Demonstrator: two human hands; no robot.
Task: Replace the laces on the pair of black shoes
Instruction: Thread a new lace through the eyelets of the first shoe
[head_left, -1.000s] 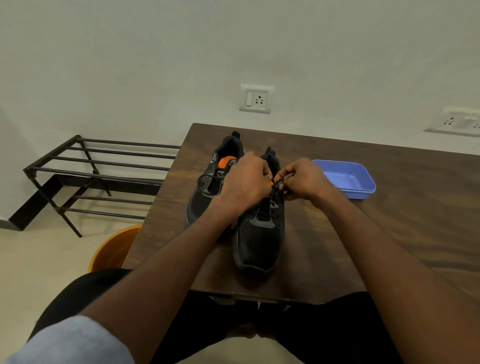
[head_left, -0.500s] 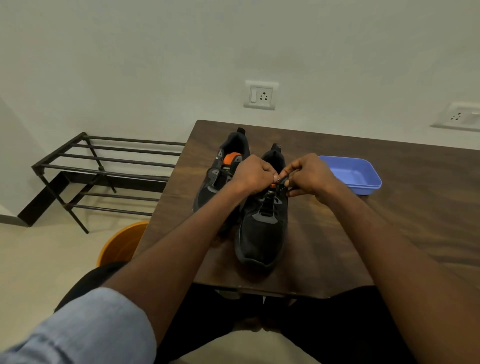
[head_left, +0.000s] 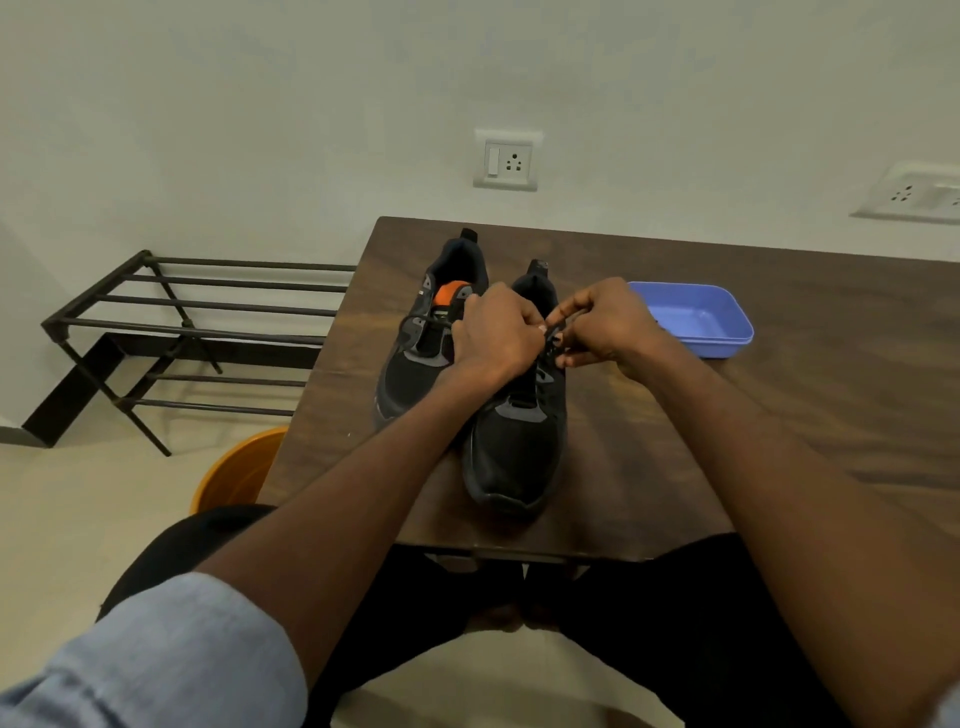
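A: Working from the left. A metal rack (head_left: 197, 332) is standing against the wall, and an orange bucket (head_left: 236, 467) is sitting on the floor just beside the table's corner, likely handy for discards, though I'm only guessing.

B: And on the wooden table (head_left: 779, 415)?

A: The pair is sitting side by side, toes pointing at the person, which is putting the eyelets within easy reach. The left shoe (head_left: 415, 364) is showing an orange tongue patch and a lace loop near its collar; it's being left alone for now.

B: Hands?

A: The left hand (head_left: 498, 332) is curling its fingers over the throat of the right shoe (head_left: 519, 447), apparently pinching the black lace (head_left: 551, 332) and steadying the upper at once. The right hand (head_left: 608, 325) is pinching the same lace between thumb and fingertips from the other side. Both are meeting right above the top eyelets.

B: Threading or untying?

A: I'm unable to tell; the lace is too small and dark against the shoe. I'm judging they're working it at the upper eyelets, since the grip is so fine and close.

B: Anything farther right?

A: A blue tray (head_left: 727, 338) is sitting just beside the right hand, looking empty, probably kept near for laces. Wall sockets (head_left: 506, 161) are showing behind.
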